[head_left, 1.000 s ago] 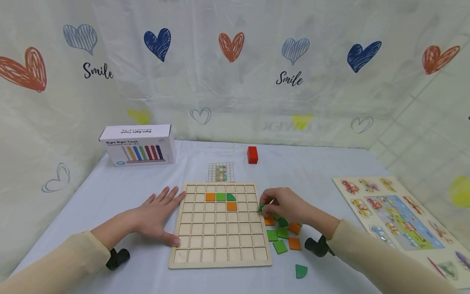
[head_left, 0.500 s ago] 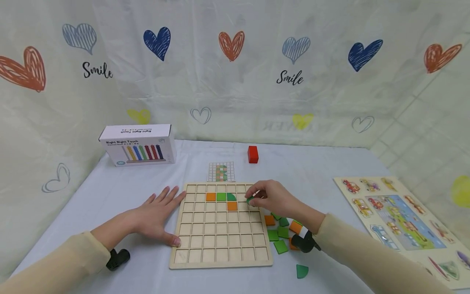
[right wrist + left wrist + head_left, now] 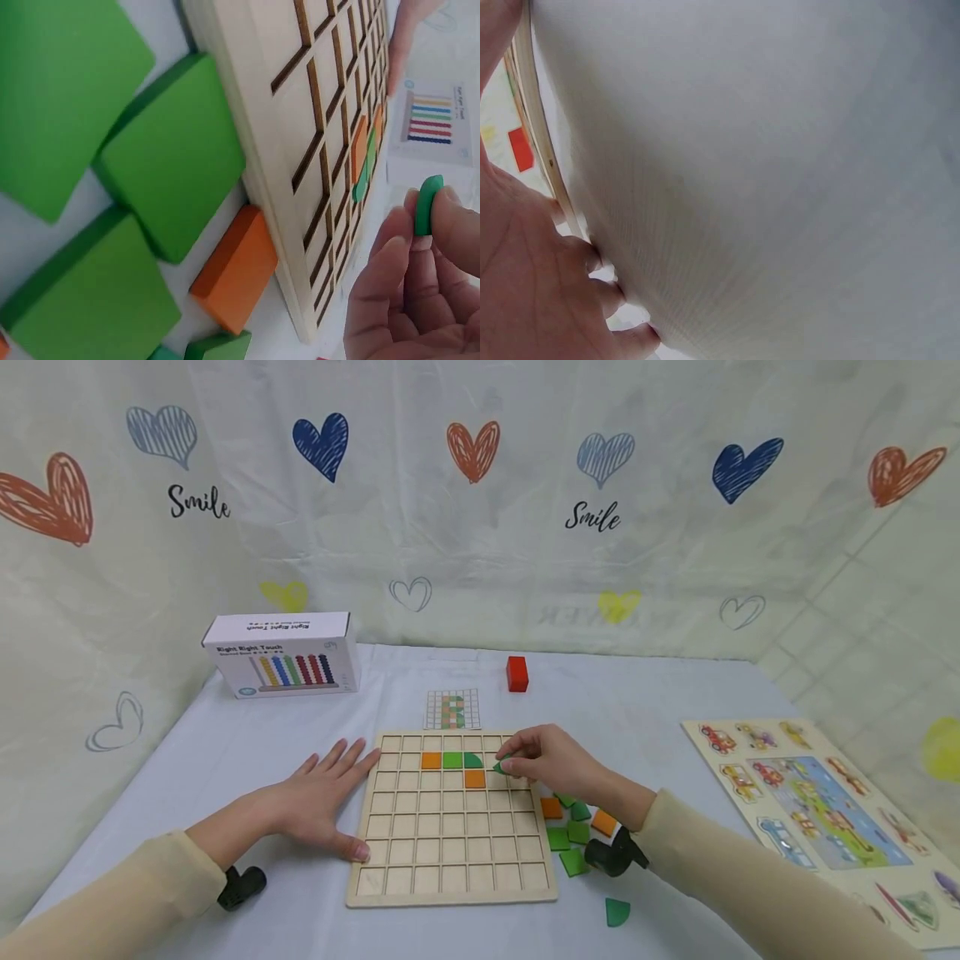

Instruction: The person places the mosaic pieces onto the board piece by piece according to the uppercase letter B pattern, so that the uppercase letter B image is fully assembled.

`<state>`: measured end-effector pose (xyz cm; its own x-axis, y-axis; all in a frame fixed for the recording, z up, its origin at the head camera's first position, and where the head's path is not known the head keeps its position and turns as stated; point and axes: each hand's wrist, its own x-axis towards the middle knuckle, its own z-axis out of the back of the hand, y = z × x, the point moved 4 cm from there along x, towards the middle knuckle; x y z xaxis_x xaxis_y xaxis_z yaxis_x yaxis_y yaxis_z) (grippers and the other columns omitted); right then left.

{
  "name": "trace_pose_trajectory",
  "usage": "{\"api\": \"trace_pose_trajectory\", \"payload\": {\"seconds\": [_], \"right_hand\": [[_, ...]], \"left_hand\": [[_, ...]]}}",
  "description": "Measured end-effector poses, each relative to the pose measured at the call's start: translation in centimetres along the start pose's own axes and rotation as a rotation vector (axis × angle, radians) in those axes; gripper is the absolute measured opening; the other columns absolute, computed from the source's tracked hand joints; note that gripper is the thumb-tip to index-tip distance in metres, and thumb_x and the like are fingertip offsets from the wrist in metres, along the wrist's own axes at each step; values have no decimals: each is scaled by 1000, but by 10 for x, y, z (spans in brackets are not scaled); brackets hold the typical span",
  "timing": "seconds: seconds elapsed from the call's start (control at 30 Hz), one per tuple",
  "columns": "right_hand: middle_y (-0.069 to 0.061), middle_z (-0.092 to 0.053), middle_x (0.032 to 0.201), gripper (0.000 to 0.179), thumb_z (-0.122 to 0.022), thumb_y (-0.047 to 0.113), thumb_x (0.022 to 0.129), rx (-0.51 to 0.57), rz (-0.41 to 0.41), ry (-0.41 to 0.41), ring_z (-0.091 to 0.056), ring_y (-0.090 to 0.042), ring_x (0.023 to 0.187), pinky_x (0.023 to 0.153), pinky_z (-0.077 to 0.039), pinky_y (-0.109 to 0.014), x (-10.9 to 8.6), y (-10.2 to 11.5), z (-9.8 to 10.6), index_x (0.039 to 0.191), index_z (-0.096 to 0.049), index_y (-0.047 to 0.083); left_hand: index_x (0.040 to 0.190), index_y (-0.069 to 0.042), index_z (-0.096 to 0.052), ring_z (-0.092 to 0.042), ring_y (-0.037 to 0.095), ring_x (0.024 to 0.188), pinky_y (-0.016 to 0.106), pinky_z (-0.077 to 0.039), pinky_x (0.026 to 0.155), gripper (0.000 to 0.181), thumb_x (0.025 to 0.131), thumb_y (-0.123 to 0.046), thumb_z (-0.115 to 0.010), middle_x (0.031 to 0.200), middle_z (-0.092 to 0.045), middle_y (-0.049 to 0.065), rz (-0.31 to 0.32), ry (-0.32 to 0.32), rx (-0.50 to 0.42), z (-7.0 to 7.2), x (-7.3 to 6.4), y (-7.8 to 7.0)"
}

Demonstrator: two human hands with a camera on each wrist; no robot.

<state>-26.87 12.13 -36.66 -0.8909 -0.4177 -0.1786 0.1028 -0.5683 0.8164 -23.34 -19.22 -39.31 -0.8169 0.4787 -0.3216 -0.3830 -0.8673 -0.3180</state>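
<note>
A wooden grid board (image 3: 442, 835) lies mid-table, with an orange square tile (image 3: 431, 762), a light green square tile (image 3: 452, 761) and a dark green quarter-circle tile (image 3: 472, 761) in one row. Another orange tile (image 3: 475, 778) sits one cell below the quarter circle. My right hand (image 3: 558, 766) pinches a dark green tile (image 3: 427, 204) between thumb and fingertips, over the board's upper right cells. My left hand (image 3: 318, 802) lies spread at the board's left edge, its thumb on the rim and its fingers straight.
Loose green tiles (image 3: 577, 832) and orange tiles (image 3: 604, 822) lie right of the board, a quarter-circle tile (image 3: 617, 912) nearer. Behind the board are a pattern card (image 3: 453, 709), a red block (image 3: 517, 674) and a white box (image 3: 281, 656). A picture puzzle board (image 3: 817, 810) lies far right.
My right hand has moved left from the loose tiles onto the board's upper right, carrying the dark green tile. The left hand stays in place.
</note>
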Motion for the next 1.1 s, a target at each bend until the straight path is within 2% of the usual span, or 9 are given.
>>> {"api": "trace_pose_trajectory", "payload": {"seconds": [0.13,0.23,0.37,0.5,0.67,0.73,0.8,0.93,1.1], "right_hand": [[-12,-72,88,17,-67,10,99,87,-50,13,-70,-17,75,71,-60,-29,2,-1,-4,111,-71,-1],[-11,-72,93,16,-68,8,98,134,-62,3,-74,-17,78,76,-63,-31,3,-2,-6,110,-72,-2],[-6,-76,99,17,-72,14,96,62,-57,-47,-73,-16,89,86,-60,-32,3,-1,-5,106,-78,2],[-3,-78,100,14,-75,15,94,-26,-69,-81,-66,-14,90,81,-55,-30,3,1,-5,103,-81,7],[-10,-71,121,21,-66,2,97,-49,-16,-36,-64,-18,88,81,-56,-29,3,5,-8,115,-77,6],[-11,-68,123,23,-62,1,99,-58,0,-20,-63,-18,86,79,-56,-29,3,7,-9,116,-76,6],[-10,-70,116,18,-62,3,100,-58,6,-14,-61,-17,84,77,-54,-27,3,8,-11,112,-76,6],[-6,-72,91,5,-70,8,97,-30,5,0,-59,-14,77,70,-51,-25,4,9,-15,100,-72,5],[-7,-75,86,8,-73,8,94,42,-27,55,-68,-14,71,73,-61,-29,5,10,-21,96,-73,0]], "left_hand": [[165,-10,-13,0,52,156,77,-5,118,133,69,-76,-77,171,-3,24,10,4,-3,-1,2,1],[165,-10,-13,1,51,157,77,-5,119,133,69,-77,-76,172,-3,23,12,7,-5,-1,3,2],[165,-10,-13,0,52,156,77,-5,119,133,69,-76,-77,171,-3,24,5,7,-6,-1,3,1],[165,-10,-13,0,53,156,78,-6,118,132,69,-75,-77,171,-3,25,2,6,0,0,2,0],[165,-10,-13,0,53,156,78,-6,118,132,69,-74,-78,171,-4,25,4,7,3,1,1,-1],[165,-9,-13,0,53,156,78,-6,118,132,70,-75,-77,171,-4,25,5,10,0,1,1,-1],[165,-9,-13,-1,53,156,77,-6,118,132,69,-75,-77,171,-4,25,3,10,-2,1,1,-1],[165,-9,-13,-1,53,156,77,-6,118,133,69,-75,-77,171,-4,25,0,8,-5,1,0,-2],[165,-9,-13,-1,53,156,77,-6,118,132,69,-74,-78,171,-4,26,1,7,-4,1,0,-1]]}}
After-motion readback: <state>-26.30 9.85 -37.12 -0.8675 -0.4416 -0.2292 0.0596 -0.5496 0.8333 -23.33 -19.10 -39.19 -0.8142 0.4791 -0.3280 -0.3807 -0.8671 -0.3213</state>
